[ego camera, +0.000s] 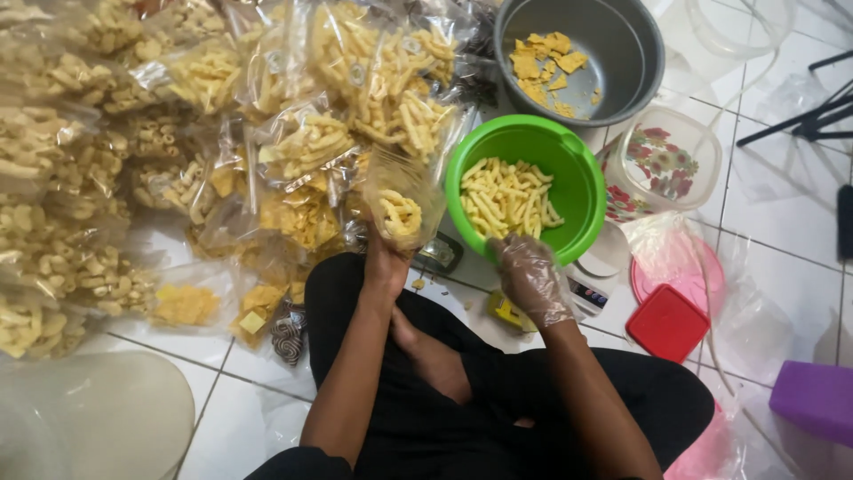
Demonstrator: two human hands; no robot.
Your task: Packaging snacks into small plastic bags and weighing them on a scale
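The person sits on the white tiled floor (222, 418) with legs crossed. The left hand (384, 258) is closed around the lower part of a small clear plastic bag (402, 200), which stands upright and open and has some pale yellow stick snacks (400, 213) at its bottom. The right hand (530, 276) wears a thin clear plastic glove and rests at the near rim of a green bowl (569, 169); its fingers are bent downward and held loosely together, but I cannot tell if they pinch anything. The green bowl contains more of the same stick snacks and stands on a small white scale (593, 276). Behind the bowl, toward the far side of the floor, is a grey metal pot (622, 44) with some flat yellow chips inside. At the left side, many filled snack bags (133, 151) lie in a big pile. A red square lid (666, 323) lies on the floor just right of the scale.
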